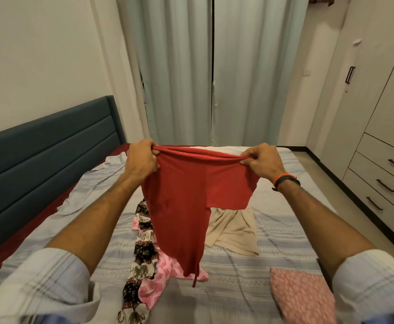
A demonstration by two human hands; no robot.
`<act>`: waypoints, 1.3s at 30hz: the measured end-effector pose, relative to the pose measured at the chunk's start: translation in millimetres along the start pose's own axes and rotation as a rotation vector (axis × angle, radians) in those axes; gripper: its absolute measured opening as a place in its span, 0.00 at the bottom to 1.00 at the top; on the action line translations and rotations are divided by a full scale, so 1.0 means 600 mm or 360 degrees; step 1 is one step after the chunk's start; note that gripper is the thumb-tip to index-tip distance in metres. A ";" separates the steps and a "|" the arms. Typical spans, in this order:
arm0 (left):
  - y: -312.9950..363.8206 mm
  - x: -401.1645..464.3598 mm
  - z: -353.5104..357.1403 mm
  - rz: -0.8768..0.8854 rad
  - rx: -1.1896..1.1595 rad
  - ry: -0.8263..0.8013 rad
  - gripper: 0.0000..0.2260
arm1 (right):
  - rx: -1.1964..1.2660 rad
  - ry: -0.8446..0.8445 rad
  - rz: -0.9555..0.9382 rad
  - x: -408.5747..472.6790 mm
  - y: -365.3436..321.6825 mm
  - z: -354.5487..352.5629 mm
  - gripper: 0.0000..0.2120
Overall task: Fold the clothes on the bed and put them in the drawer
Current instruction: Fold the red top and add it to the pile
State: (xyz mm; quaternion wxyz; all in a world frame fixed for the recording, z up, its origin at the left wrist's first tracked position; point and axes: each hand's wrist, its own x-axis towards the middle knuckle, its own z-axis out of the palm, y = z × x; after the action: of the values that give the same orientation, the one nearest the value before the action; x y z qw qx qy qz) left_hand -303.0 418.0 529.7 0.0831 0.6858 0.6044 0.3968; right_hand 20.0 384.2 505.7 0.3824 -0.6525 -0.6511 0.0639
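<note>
A red shirt (186,206) hangs in the air over the bed (280,232), stretched between both hands. My left hand (142,159) grips its top edge on the left, and my right hand (261,160) grips the same edge on the right. Under the shirt lie an elephant-print cloth (140,265), a pink patterned garment (165,272) and a beige garment (233,230), all unfolded. A folded pink dotted cloth (301,295) rests at the bed's near right. Closed drawers (385,181) with dark handles stand to the right.
A dark blue headboard (46,146) runs along the left. Grey curtains (214,71) hang behind the bed. Wardrobe doors (378,85) rise above the drawers. A strip of floor (331,183) separates the bed from the drawers.
</note>
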 end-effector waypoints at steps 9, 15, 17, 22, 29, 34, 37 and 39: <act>0.046 -0.079 0.009 -0.0162 -0.0153 0.0063 0.04 | 0.0010 -0.0134 0.0255 -0.061 0.030 -0.059 0.05; 0.091 -0.148 0.023 -0.0304 -0.0429 0.0103 0.04 | 0.0479 -0.0272 0.0442 -0.106 0.060 -0.103 0.03; 0.104 -0.162 0.027 -0.0273 -0.0420 0.0116 0.05 | 0.0494 -0.0233 0.0439 -0.115 0.070 -0.110 0.03; 0.110 -0.155 0.041 -0.0235 -0.0341 0.0163 0.06 | 0.0625 -0.0199 0.0456 -0.109 0.085 -0.113 0.05; 0.052 -0.089 0.105 -0.0255 -0.0095 0.0086 0.04 | 0.0744 -0.0339 0.0635 -0.053 0.128 -0.042 0.06; -0.025 -0.022 0.177 -0.0385 -0.0091 -0.0060 0.04 | 0.0595 -0.0347 0.0640 0.003 0.171 0.040 0.11; -0.032 0.023 0.197 -0.0353 -0.0228 -0.0024 0.02 | 0.0599 -0.0207 0.0635 0.046 0.179 0.069 0.11; -0.016 0.046 0.191 -0.0259 -0.0282 0.0053 0.02 | 0.0611 -0.0043 0.0553 0.071 0.174 0.071 0.08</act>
State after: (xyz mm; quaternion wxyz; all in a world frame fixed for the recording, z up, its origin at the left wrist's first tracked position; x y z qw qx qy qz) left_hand -237.8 487.0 459.4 0.1653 0.6177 0.6219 0.4520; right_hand 85.1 455.2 432.7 0.4737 -0.6692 -0.5103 0.2598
